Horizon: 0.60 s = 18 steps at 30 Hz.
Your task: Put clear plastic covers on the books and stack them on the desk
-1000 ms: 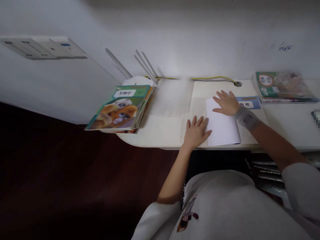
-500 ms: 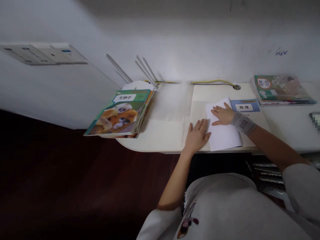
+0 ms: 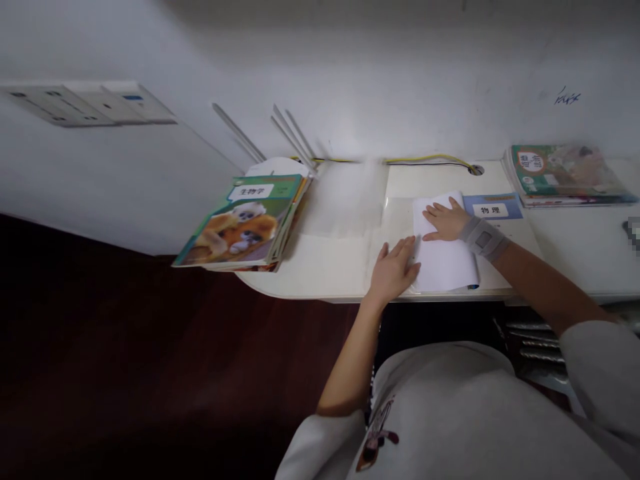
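White paper (image 3: 445, 260) on desk (image 3: 325, 273) — right hand (image 3: 444, 221) flat on it, left hand (image 3: 394, 270) flat at edge — both released.

Bare desk (image 3: 330, 267) between book stack (image 3: 240, 223) and paper (image 3: 443, 257).

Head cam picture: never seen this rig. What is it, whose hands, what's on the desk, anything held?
No machine here: one camera on a person's head looks down at their bare hands. The left hand lies flat on the desk at the edge of a white sheet. The right hand, with a grey wristband, presses flat on that sheet, which partly covers a blue book. Nothing is gripped. A book stack lies at the left, another stack at the right.
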### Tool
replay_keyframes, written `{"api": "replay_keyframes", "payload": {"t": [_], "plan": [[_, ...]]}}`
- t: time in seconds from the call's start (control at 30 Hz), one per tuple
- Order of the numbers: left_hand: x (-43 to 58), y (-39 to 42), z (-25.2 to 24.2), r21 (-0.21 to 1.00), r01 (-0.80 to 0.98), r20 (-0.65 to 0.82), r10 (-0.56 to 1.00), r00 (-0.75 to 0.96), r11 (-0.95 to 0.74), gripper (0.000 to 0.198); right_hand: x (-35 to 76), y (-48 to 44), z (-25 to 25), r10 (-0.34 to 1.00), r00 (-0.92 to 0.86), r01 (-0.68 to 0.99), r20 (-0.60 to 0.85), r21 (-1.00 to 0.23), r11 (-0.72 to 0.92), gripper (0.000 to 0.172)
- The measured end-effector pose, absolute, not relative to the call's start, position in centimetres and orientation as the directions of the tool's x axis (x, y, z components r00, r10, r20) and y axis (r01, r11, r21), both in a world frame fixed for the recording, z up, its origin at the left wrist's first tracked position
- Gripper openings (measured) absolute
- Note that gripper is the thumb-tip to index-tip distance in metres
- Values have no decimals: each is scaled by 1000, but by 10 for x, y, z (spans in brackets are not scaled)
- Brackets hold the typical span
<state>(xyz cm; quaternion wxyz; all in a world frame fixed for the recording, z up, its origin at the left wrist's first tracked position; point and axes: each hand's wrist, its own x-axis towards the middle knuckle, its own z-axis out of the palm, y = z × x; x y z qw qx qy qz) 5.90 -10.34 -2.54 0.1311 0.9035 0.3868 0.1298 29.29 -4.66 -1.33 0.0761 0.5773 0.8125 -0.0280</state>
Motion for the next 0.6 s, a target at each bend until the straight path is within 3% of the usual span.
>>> {"api": "replay_keyframes", "payload": {"t": [0.23, 0.47, 0.6], "plan": [[62, -106, -25, 287, 675, 139, 726, 673, -680, 63, 284, -55, 0, 942, -277, 960, -191, -22, 278, 72], [63, -105, -28, 258, 711, 140, 753, 643, -655, 59, 334, -74, 6, 978, -127, 952, 168, -257, 168, 58], [62, -104, -28, 287, 732, 156, 784, 601, -618, 53, 354, -83, -14, 983, -82, 918, 166, -371, 139, 63]]}}
